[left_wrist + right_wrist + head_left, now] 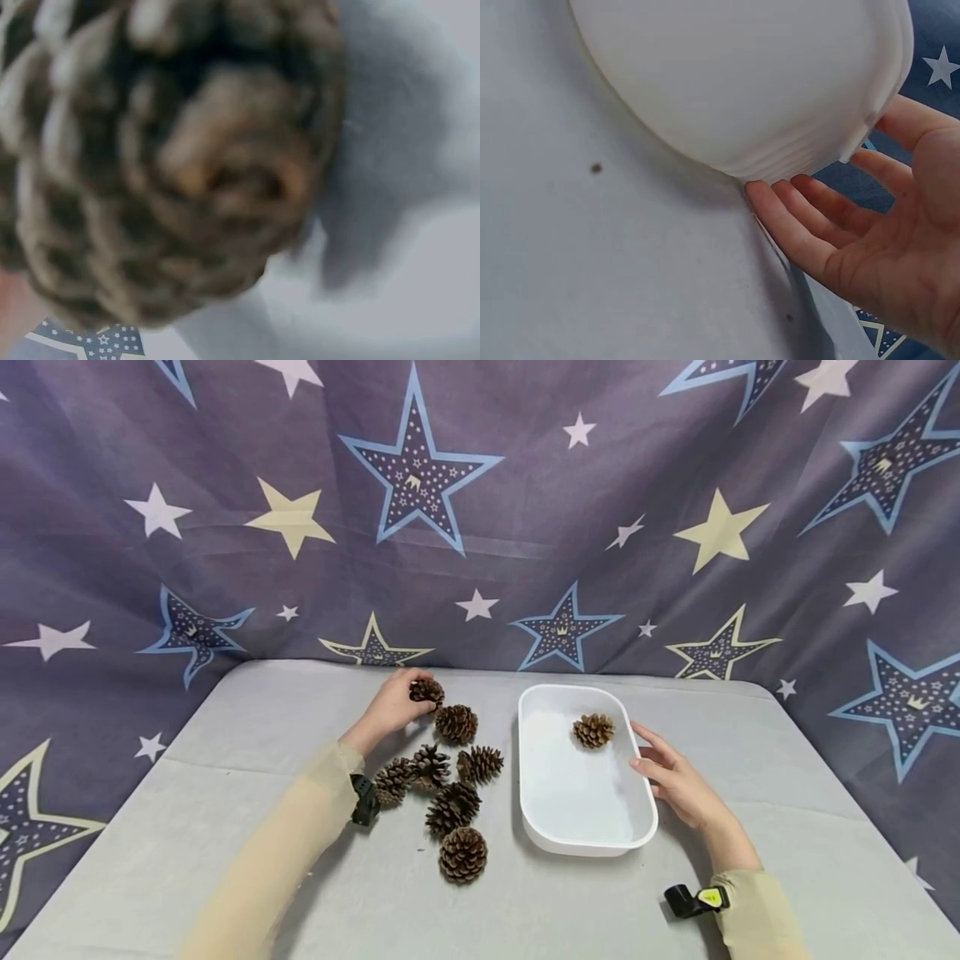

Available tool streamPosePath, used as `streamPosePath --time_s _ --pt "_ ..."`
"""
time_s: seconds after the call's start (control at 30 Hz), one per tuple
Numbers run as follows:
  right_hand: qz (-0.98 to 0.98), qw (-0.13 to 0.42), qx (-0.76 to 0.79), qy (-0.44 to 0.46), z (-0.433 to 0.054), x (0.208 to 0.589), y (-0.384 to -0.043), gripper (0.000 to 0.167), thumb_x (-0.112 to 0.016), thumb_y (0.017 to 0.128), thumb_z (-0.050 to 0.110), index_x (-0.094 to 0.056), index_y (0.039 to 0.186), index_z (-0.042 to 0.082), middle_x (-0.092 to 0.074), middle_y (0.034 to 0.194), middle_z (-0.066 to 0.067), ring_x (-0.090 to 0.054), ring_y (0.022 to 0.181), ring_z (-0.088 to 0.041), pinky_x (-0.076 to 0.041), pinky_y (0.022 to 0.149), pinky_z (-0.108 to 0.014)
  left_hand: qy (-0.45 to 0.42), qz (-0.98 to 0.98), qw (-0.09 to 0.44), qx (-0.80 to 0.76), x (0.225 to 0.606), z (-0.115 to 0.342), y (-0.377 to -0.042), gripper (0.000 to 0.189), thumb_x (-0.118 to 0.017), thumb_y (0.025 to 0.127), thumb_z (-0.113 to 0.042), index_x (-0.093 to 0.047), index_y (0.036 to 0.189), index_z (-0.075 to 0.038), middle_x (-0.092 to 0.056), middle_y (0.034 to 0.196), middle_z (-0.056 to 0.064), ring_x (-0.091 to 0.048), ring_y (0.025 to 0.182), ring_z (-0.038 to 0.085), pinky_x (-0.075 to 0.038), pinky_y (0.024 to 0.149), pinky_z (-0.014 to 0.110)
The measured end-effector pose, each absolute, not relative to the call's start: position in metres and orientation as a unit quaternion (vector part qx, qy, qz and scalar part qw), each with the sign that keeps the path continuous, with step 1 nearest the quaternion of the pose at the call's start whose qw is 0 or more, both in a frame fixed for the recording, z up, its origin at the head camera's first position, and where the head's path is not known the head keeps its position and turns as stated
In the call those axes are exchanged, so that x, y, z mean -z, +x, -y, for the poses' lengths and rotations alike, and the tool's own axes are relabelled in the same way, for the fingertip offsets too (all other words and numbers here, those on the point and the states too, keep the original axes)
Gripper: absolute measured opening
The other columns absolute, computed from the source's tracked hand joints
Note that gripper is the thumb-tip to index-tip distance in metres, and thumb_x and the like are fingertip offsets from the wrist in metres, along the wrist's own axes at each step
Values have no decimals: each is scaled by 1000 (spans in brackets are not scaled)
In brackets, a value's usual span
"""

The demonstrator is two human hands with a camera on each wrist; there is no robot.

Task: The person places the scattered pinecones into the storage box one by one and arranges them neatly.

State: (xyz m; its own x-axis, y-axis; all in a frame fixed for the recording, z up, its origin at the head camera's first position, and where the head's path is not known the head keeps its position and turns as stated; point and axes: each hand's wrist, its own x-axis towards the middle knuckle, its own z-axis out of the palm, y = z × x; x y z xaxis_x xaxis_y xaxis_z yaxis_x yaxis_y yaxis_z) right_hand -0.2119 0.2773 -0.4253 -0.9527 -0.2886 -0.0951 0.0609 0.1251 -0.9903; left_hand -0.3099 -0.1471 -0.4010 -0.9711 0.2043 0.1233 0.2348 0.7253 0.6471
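My left hand (pixel 393 703) grips a brown pine cone (pixel 427 691) at the back of the group, thumb and fingers around its sides. A pine cone (pixel 165 157) fills much of the left wrist view, close and blurred; I cannot tell which one it is. Several more pine cones (pixel 453 808) lie loosely together on the table below that hand. To their right stands a white rectangular tub (pixel 585 843) with one pine cone (pixel 593 731) inside, towards its far end. My right hand (pixel 678 781) holds the tub's right side, thumb at the rim and fingertips against the outer wall (pixel 780 161).
A pale grey cloth covers the table (pixel 570 910). Behind it hangs a dark curtain (pixel 525 527) printed with stars. Nearest the front among the loose cones is a round pine cone (pixel 462 855). Each wrist wears a black camera mount (pixel 681 901).
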Motion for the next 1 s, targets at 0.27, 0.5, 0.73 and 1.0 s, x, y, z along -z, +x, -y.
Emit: streamPosePath --time_s 0.27,0.5,0.73,1.0 --pt "-744 131 652 -66 -275 425 -211 66 -51 93 20 -13 147 17 -27 138 -30 -58 97 -12 -53 78 -36 -116 927 31 356 394 150 -308 52 -69 78 -17 -50 125 -9 -46 125 17 -46 115 36 -34 100 51" --pt "-745 133 649 -71 -276 426 -212 67 -51 93 19 -12 147 15 -27 137 -31 -58 96 -11 -53 78 -36 -119 923 32 364 385 150 -301 52 -68 79 -20 -49 126 -9 -41 133 19 -42 120 40 -32 101 55" --pt "-745 138 648 -78 -276 427 -210 66 -50 94 20 -10 147 16 -27 137 -31 -59 95 -13 -54 77 -36 -112 922 40 368 377 145 -294 52 -68 80 -27 -50 127 -13 -42 133 13 -43 119 33 -34 99 52" --pt "-746 134 647 -83 -277 424 -209 67 -50 93 20 -10 147 15 -27 136 -32 -59 96 -14 -54 77 -36 -132 920 55 365 367 140 -290 49 -68 80 -27 -52 125 -14 -46 128 10 -48 111 29 -41 94 47"
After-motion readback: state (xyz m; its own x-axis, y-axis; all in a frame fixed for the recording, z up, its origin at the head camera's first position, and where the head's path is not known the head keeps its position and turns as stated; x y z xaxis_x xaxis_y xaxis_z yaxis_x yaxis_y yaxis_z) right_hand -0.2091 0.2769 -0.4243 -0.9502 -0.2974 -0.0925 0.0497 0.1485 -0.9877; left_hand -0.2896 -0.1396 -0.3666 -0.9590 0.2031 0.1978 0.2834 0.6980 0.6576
